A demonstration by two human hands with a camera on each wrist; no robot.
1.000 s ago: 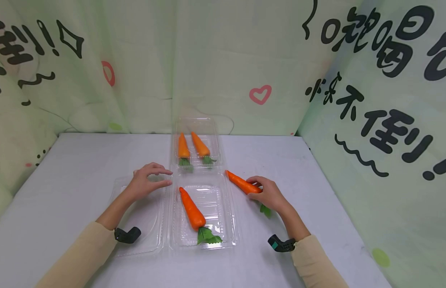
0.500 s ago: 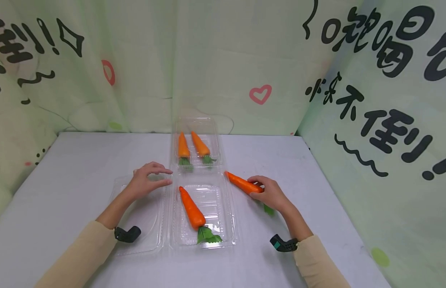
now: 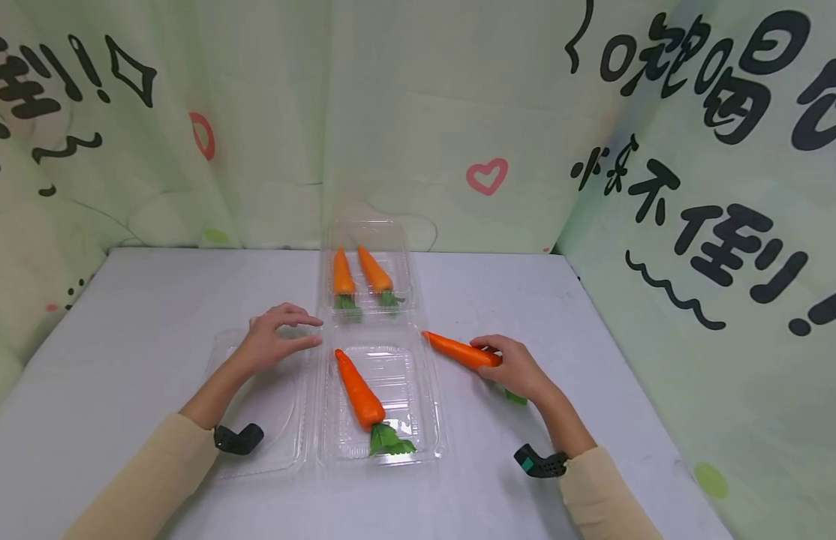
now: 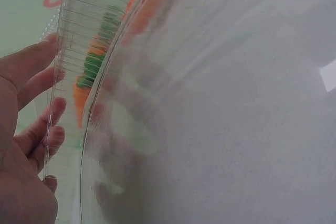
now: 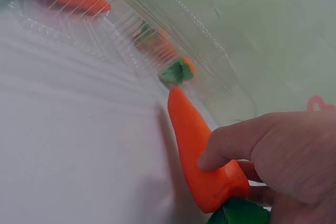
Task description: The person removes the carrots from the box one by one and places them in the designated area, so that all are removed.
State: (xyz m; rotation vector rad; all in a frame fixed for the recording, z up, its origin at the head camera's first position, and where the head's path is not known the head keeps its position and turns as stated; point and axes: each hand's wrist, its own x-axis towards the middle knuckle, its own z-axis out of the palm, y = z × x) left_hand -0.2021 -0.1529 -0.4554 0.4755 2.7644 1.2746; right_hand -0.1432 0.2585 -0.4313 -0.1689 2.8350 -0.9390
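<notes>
My right hand (image 3: 521,369) pinches an orange carrot (image 3: 457,351) near its thick end, thumb on one side. Its tip points left toward the clear plastic box, and the green top (image 5: 240,213) shows below the hand. Another carrot (image 3: 359,391) with green leaves lies slantwise in the open clear box (image 3: 433,420). At the box's far left edge is my left hand (image 3: 275,341), fingers and thumb spread apart. In the left wrist view its fingertips (image 4: 56,139) are at the clear plastic wall; firm contact is hard to tell.
The clear lid (image 3: 266,435) lies left of the box, under my left forearm. Behind stands a second clear container (image 3: 406,262) holding two smaller carrots (image 3: 344,274). A white table (image 3: 566,300) meets a printed green curtain (image 3: 404,112) at its back edge.
My right hand has shifted slightly right and toward me with the carrot, whose tip has dropped a little and swung flatter. The left hand and the box stay in place.
</notes>
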